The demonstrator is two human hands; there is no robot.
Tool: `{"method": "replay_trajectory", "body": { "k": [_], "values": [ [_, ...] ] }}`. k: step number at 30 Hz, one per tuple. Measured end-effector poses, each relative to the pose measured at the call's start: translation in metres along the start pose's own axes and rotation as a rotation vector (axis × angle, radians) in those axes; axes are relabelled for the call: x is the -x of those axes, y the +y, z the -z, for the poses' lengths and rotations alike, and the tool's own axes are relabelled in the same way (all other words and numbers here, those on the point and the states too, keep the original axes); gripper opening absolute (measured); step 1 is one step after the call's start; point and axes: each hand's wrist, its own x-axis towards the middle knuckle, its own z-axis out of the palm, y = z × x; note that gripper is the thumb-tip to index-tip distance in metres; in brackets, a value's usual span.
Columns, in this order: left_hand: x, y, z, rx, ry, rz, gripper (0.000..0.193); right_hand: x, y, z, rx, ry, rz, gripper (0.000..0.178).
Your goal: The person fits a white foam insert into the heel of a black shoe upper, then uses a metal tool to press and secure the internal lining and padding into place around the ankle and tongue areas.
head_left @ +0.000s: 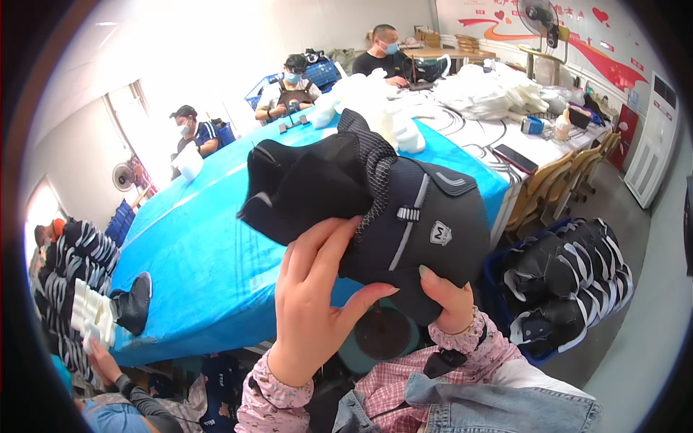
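Up in front of me is a black shoe upper (451,209) with a mesh-patterned collar, a grey stripe, a small strap loop and a pale shield badge. Its soft black lining (310,184) bulges out on the left side. My left hand (310,296) has its fingers tucked against the collar, with the thumb reaching along the lower edge. At the lower right edge my right hand (447,299) pinches the upper, thumb in front, its other fingers mostly hidden behind.
A blue-covered table (209,252) bears white foot forms (189,162) and a black boot (133,303). A crate of black uppers (567,281) stands right; stacked uppers (65,289) stand left. A co-worker's hand (105,361) touches white forms; other people sit across the table. Chairs (541,187) line the right.
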Motion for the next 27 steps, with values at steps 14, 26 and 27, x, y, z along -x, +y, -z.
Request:
{"method": "replay_trajectory", "body": {
  "k": [14, 26, 27],
  "values": [
    [-0.003, -0.011, 0.001, 0.117, -0.032, 0.01, 0.031, -0.013, -0.009, -0.005, 0.169, -0.044, 0.148, 0.038],
    [0.008, -0.006, 0.021, 0.277, -0.173, 0.096, 0.037, -0.016, -0.012, 0.0, 0.489, -0.213, 0.274, 0.031],
    [0.009, -0.007, 0.019, 0.313, -0.185, 0.135, 0.036, -0.017, -0.013, 0.0, 0.569, -0.26, 0.304, 0.032]
  ]
}}
